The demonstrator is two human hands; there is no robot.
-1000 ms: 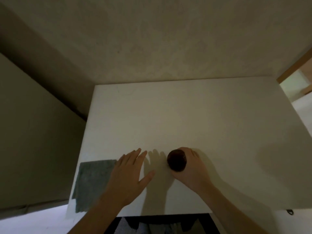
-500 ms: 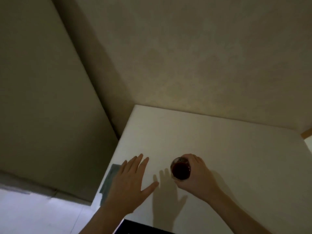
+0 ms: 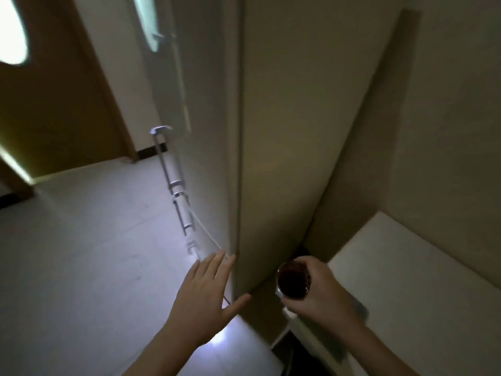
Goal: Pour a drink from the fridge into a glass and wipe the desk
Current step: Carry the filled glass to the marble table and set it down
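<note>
Since the earlier frame the view has swung away from the worktop [image 3: 406,272] toward the tall white fridge [image 3: 271,131], and the glass [image 3: 292,280] has left the surface. Now the right hand [image 3: 320,291] is wrapped around the glass, which looks filled with a dark drink and sits at the lower centre-right of the frame, in the air beside the near corner of the worktop. Low in the middle of the frame, the left hand [image 3: 206,299] is spread flat, fingers apart, holding nothing, with its fingertips near the edge of the fridge door [image 3: 189,158]. I judge that the pouring is already done and the person is now at the fridge, perhaps to close or open the door; the wiping seems not yet done, and no cloth is visible now. The next move probably calls for keeping the glass level while the free hand works on the door. Only a pale corner of the worktop shows, at the lower right. Light floor tiles [image 3: 81,253] fill the lower left, a brown wooden door [image 3: 54,104] stands at the upper left, and the room is dim.
</note>
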